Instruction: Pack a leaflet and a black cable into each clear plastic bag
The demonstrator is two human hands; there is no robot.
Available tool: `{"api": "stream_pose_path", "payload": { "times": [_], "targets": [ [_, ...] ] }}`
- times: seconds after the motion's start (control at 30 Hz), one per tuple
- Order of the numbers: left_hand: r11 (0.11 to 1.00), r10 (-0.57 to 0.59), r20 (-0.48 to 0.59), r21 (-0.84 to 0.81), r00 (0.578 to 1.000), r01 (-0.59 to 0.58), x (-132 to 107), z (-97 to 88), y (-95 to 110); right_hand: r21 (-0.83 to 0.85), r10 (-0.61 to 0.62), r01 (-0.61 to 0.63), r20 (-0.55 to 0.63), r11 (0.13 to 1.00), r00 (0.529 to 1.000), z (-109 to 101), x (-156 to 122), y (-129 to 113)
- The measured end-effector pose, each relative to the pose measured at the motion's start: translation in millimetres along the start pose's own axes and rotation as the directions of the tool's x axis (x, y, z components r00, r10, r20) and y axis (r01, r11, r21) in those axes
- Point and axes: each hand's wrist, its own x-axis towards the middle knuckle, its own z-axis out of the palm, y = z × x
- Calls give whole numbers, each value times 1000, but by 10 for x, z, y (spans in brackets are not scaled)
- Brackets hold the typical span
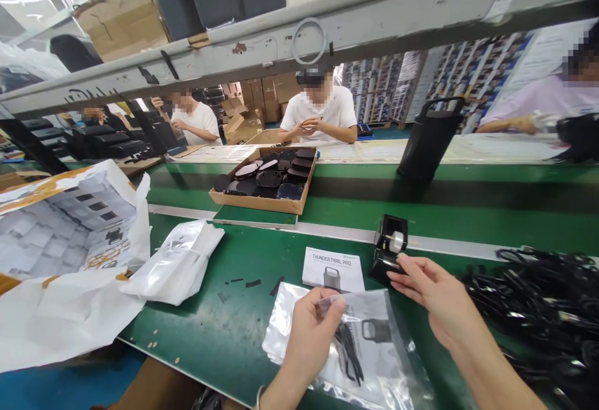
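My left hand (314, 329) pinches the top edge of a clear plastic bag (397, 335). Inside the bag are a printed leaflet (374, 330) and a coiled black cable (347, 351). More flat clear bags (281, 319) lie under that hand. At the front end of a black tape dispenser (384, 257) with a white roll core (397, 241), my right hand (433, 288) has its thumb and fingers closed; whatever they grip there is too small to make out. A stack of "Thunder Trail Pro" leaflets (333, 265) sits just left of the dispenser.
Black cables (538, 316) heap at the right. A cardboard tray (257, 201) of dark oval parts and an upright black handled speaker (428, 141) stand across the bench. White bags (180, 260) and a torn-open sack (70, 254) lie left. A metal beam (262, 48) crosses overhead; people sit opposite.
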Motion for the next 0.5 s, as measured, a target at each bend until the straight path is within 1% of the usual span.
{"api": "stream_pose_path", "payload": {
  "times": [0.1, 0.2, 0.27, 0.3, 0.33, 0.37, 0.4, 0.43, 0.47, 0.5],
  "targets": [
    [1000, -2, 0, -5, 1000, 2, 15, -26, -45, -53, -49, 48, -19, 997, 999, 21, -106, 134],
    [1000, -3, -19, 13, 1000, 3, 29, -42, -81, -206, -94, 80, -60, 975, 994, -36, -171, 246],
    [1000, 2, -29, 23, 1000, -1, 32, -47, -88, -300, -118, 89, -79, 950, 990, -105, -241, 251],
    [1000, 5, -31, 30, 999, -4, 31, -46, -85, -321, -132, 106, -62, 941, 989, -136, -296, 227],
    [999, 7, -30, 39, 1000, -6, 27, -42, -77, -314, -136, 126, -9, 941, 991, -157, -364, 188],
    [999, 10, -28, 50, 1000, -9, 19, -35, -66, -283, -124, 143, 85, 948, 989, -164, -440, 138],
    [998, 16, -29, 63, 999, -14, 8, -23, -51, -237, -99, 146, 198, 961, 975, -153, -519, 83],
    [997, 22, -30, 77, 999, -19, -6, -9, -35, -193, -69, 132, 303, 972, 951, -125, -592, 30],
    [996, 29, -33, 91, 999, -26, -25, 8, -18, -173, -36, 110, 383, 979, 923, -81, -651, -18],
    [994, 35, -36, 105, 999, -31, -46, 27, -1, -182, -2, 88, 429, 979, 903, -27, -691, -55]
  ]
}}
